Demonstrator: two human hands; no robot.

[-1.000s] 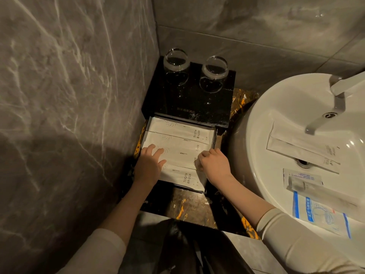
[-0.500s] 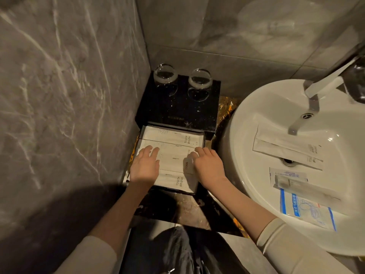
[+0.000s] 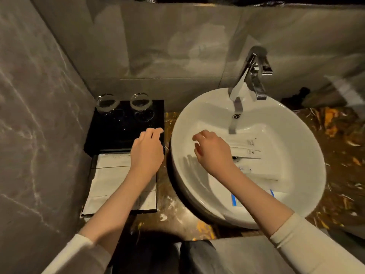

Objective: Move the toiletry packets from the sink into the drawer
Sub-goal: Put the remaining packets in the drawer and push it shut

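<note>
Nearest the camera, two pale sleeves run forward from the lower corners, with bare forearms beyond them.

The open drawer point(image 3: 92, 186) sits low at the left, pulled out from under a black box point(image 3: 122, 127). White packets point(image 3: 110, 178) lie flat in it in rows, filling its floor. The left forearm crosses over its right side.

The left hand point(image 3: 146, 153) hangs above the back right corner of the drawer and the front edge of the black box. Its fingers are loosely curled and slightly spread, with nothing in them.

The right hand point(image 3: 212, 153) is over the left half of the white sink point(image 3: 183, 135), inside the rim. Its fingers are bent and loosely parted, thumb apart from forefinger, gripping nothing. Whether it touches the basin cannot be told.

More toiletry packets lie in the bowl to the right of that hand: two long white packets point(image 3: 246, 149) side by side near the drain point(image 3: 235, 158), a small tube packet point(image 3: 254, 173) just in front of them, and a blue-edged packet point(image 3: 236, 200) nearest the front, partly hidden by the right forearm.

Further back, two clear glasses point(image 3: 107, 102) stand side by side on the rear of the black box. A chrome tap point(image 3: 250, 76) rises behind the sink against the grey tiled wall point(image 3: 158, 46).
</note>
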